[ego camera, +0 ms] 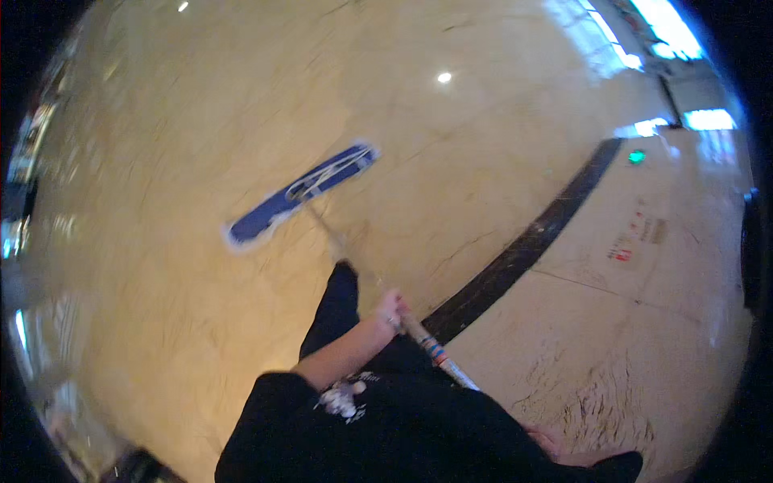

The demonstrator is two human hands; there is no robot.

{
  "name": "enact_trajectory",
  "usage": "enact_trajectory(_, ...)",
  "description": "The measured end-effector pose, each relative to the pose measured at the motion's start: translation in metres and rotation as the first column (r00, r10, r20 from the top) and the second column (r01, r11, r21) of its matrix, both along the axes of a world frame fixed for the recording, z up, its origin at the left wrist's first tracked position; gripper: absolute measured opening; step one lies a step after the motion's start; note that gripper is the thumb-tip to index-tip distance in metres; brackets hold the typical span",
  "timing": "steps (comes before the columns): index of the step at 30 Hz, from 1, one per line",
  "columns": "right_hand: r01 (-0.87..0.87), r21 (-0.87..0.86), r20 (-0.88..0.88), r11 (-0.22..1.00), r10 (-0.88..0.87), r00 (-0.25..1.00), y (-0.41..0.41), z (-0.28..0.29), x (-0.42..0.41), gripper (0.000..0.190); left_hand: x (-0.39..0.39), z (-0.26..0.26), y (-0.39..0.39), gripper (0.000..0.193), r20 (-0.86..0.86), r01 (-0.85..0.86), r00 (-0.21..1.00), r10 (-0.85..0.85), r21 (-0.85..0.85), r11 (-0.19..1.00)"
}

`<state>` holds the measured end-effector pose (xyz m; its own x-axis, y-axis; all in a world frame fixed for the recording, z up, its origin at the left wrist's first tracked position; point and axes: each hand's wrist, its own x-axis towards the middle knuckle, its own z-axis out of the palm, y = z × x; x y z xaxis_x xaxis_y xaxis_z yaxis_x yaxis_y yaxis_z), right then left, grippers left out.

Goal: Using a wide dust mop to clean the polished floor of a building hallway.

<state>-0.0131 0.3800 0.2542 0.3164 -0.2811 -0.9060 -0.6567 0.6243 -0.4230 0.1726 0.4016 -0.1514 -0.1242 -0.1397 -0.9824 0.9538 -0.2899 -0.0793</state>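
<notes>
My left hand (392,311) grips the shaft of a flat dust mop (436,350), with the fingers wrapped around it and coloured bands just below the grip. The mop's long blue head with a pale fringe (266,218) lies flat on the floor ahead, slanting up to the right. A wire frame and the shaft's joint sit on the middle of the head. The shaft's near end passes out of sight behind my black T-shirt. Only some bare skin of my right arm shows at the lower right; the right hand is hidden.
Glossy beige floor (199,133) spreads around me and reflects lights. A dark strip (519,253) curves across it on the right. Beyond the strip are red floor markings (622,255) and scuffs. Bright glass panes (670,27) stand at the upper right; blurred objects line the left rim.
</notes>
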Motion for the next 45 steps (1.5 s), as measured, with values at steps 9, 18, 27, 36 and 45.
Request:
enact_trajectory(9,0.012,-0.039,0.049,0.999,-0.010,0.999,0.006,-0.006,-0.011,0.031,0.025,0.070,-0.018,0.015,-0.021,0.116,0.993,-0.117,-0.055,0.992)
enact_trajectory(18,-0.050,-0.010,0.008,0.999,0.050,0.999,0.021,-0.023,-0.029,0.031,0.024,0.068,-0.010,0.008,0.011,0.167,0.986,-0.167,-0.080,0.983)
enact_trajectory(27,-0.017,0.055,0.072,0.998,0.013,0.997,0.016,-0.010,-0.017,0.035,0.024,0.044,0.004,0.011,-0.090,0.055,0.994,-0.070,-0.154,0.987)
enact_trajectory(36,0.074,0.005,0.017,0.997,-0.074,0.997,0.027,-0.005,-0.007,0.033,0.028,0.068,0.000,0.010,-0.005,0.035,0.999,-0.035,-0.080,0.996)
enact_trajectory(45,0.139,-0.024,-0.016,0.990,-0.140,0.990,0.032,0.001,0.000,0.028,0.029,0.067,0.002,0.011,-0.016,0.113,0.993,-0.115,-0.118,0.987)
